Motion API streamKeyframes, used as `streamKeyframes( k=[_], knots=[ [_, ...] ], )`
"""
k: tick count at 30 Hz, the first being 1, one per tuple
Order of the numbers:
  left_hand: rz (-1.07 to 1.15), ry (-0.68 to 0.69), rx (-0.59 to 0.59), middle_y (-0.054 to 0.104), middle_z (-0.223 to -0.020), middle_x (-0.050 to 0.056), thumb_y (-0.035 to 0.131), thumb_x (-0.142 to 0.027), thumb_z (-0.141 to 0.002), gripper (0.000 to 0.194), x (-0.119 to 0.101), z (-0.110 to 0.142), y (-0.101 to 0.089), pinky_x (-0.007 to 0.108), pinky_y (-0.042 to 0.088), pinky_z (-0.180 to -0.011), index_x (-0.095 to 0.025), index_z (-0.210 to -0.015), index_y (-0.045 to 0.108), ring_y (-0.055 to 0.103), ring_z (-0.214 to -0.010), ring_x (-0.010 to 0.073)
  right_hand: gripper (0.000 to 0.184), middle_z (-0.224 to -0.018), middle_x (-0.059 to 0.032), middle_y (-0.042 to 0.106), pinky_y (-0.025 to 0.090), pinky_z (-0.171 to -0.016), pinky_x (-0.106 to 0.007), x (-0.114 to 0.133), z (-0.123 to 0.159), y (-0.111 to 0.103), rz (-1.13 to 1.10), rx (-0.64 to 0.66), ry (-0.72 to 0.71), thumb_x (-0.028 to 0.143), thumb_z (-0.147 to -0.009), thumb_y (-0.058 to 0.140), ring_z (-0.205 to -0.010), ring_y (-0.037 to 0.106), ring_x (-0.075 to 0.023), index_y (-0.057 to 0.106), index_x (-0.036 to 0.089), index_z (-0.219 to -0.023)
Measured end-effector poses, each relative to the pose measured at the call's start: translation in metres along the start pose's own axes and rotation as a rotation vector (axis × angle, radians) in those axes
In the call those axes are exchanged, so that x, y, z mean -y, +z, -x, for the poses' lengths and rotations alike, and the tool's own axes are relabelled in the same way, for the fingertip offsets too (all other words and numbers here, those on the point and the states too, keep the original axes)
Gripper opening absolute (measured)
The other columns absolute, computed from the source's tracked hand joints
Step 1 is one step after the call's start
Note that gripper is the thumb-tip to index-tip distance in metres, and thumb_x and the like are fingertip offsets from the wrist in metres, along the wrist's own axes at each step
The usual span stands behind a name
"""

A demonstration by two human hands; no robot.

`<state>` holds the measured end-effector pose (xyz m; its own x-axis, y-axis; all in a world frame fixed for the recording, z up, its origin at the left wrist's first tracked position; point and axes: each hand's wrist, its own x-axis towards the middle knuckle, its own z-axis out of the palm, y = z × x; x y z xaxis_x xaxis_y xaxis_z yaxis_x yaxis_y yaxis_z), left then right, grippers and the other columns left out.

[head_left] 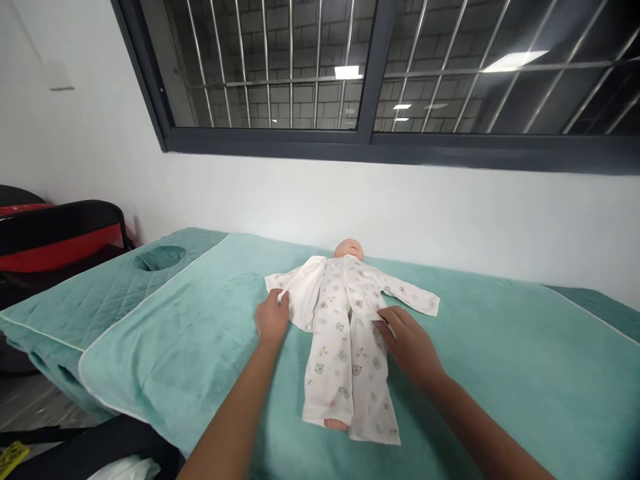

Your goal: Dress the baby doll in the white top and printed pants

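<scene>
A baby doll (349, 249) lies on its back with its head toward the wall. It wears white printed pants (330, 360), and a foot shows at one leg's hem. Over its upper body is a white baby shirt (367, 280) with small animal prints. The shirt's left panel is folded outward, plain side up. My left hand (273, 317) is closed, pinching the edge of that panel. On the other side, my right hand (407, 340) pinches the shirt's lower right edge between thumb and fingers. The right sleeve is spread outward on the bed.
The doll rests on a bed with a green plush cover (200, 360); a face hole (160, 258) is at its left end. Behind stand a white wall and a barred window (365, 73). Red and black chairs (65, 233) are at left. A dark bag-like item (120, 447) lies at lower left.
</scene>
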<state>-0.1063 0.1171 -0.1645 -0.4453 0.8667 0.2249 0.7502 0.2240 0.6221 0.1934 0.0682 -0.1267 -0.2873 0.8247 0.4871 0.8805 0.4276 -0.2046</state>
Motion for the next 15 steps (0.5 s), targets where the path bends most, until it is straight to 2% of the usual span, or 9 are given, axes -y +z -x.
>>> streamKeyframes(
  k=[5, 10, 12, 15],
  knots=[
    [0.016, 0.006, 0.005, 0.071, -0.086, 0.007, 0.036, -0.047, -0.092, 0.038, 0.001, 0.002, -0.001, 0.031, 0.042, -0.070, -0.026, -0.113, 0.060, 0.064, -0.084, 0.0258, 0.021, -0.090, -0.0072, 0.060, 0.039, -0.066, -0.032, 0.021, -0.015, -0.014, 0.075, 0.045, -0.066, 0.020, -0.095, 0.037, -0.080, 0.055, -0.0213, 0.058, 0.021, -0.094],
    [0.038, 0.000, 0.014, 0.071, -0.088, 0.007, 0.036, -0.048, -0.091, 0.039, 0.002, 0.001, 0.001, 0.032, 0.041, -0.071, -0.026, -0.113, 0.060, 0.063, -0.085, 0.0259, 0.026, -0.080, -0.0033, 0.059, 0.036, -0.061, -0.031, 0.022, -0.002, -0.030, 0.106, 0.189, -0.136, 0.028, -0.097, 0.039, -0.069, 0.053, -0.0178, 0.054, 0.022, -0.078],
    [0.052, -0.008, 0.018, 0.070, -0.088, 0.008, 0.035, -0.048, -0.091, 0.040, 0.003, 0.000, 0.002, 0.032, 0.041, -0.071, -0.025, -0.112, 0.060, 0.062, -0.085, 0.0266, 0.025, -0.084, -0.0036, 0.061, 0.040, -0.065, -0.031, 0.018, 0.001, -0.033, 0.096, 0.196, -0.168, 0.033, -0.098, 0.041, -0.074, 0.056, -0.0187, 0.057, 0.022, -0.081],
    [0.086, -0.012, 0.020, 0.069, -0.086, 0.008, 0.036, -0.049, -0.090, 0.039, 0.003, 0.000, 0.002, 0.033, 0.041, -0.072, -0.024, -0.109, 0.061, 0.061, -0.086, 0.0277, 0.021, -0.111, -0.0076, 0.062, 0.046, -0.078, -0.036, 0.019, -0.004, -0.029, 0.062, 0.104, -0.184, 0.034, -0.096, 0.045, -0.100, 0.057, -0.0235, 0.058, 0.022, -0.107]
  ],
)
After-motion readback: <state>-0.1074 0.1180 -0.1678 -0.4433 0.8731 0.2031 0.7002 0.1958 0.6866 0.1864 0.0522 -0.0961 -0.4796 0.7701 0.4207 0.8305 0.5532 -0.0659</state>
